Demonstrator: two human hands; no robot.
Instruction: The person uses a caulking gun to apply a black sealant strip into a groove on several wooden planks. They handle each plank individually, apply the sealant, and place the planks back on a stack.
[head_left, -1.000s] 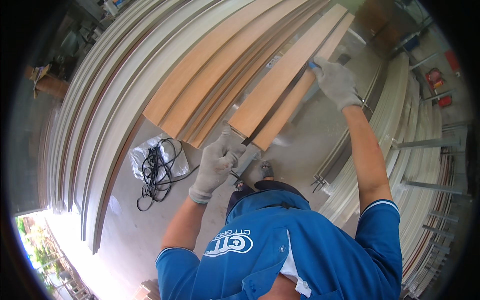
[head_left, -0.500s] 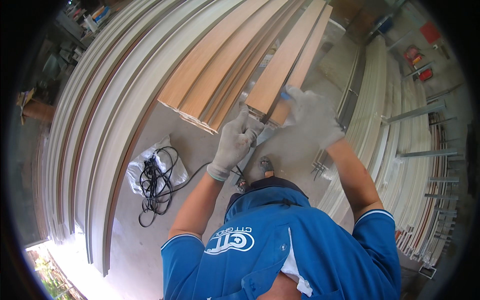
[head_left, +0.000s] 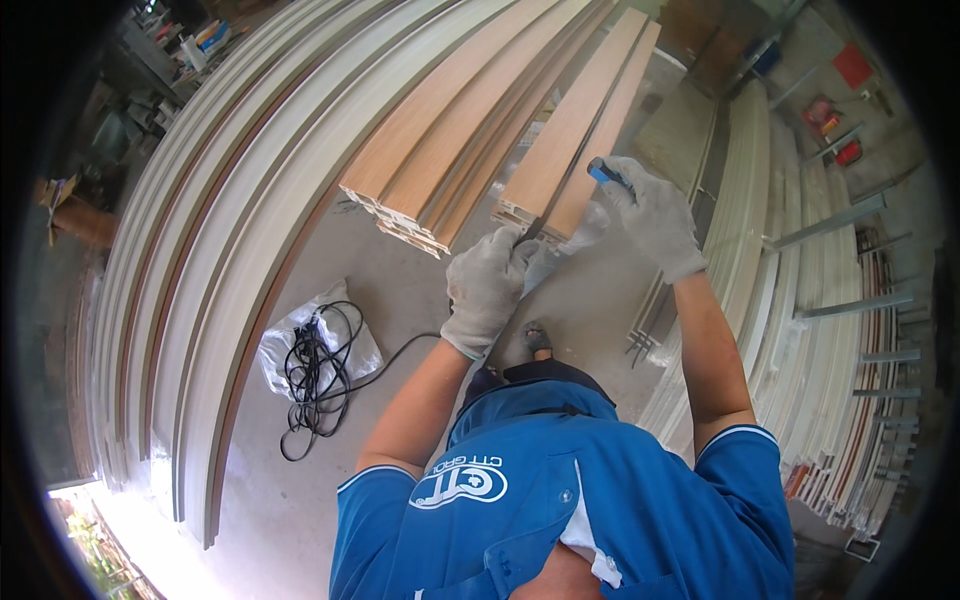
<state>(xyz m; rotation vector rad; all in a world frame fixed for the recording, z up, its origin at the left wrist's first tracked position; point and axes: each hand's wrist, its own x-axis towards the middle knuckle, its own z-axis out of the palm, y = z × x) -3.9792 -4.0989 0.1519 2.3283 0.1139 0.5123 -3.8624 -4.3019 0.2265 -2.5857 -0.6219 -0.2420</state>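
My left hand (head_left: 484, 290), in a grey work glove, is closed on a black strip (head_left: 533, 230) at the near end of a pair of wood-look profiles (head_left: 560, 150). The strip lies along the gap between the two. My right hand (head_left: 655, 218), gloved the same way, is raised to the right of the pair. Its fingers close round a small blue and black tool (head_left: 607, 172), whose kind I cannot make out. A thin black cord (head_left: 318, 375) lies in a tangle on a clear plastic bag (head_left: 283, 350), and one length runs to my left wrist.
More wood-look profiles (head_left: 425, 130) stand left of the pair, their hollow ends toward me. Long pale profiles (head_left: 250, 200) fill the left side. On the right, white profiles (head_left: 800, 300) rest on a rack with metal arms (head_left: 850, 305). My feet are on grey floor (head_left: 590, 335).
My right hand has lifted away from the profile ends, up and to the right, with the blue tool. My left hand has shifted slightly down and right, its fingers on the black strip.
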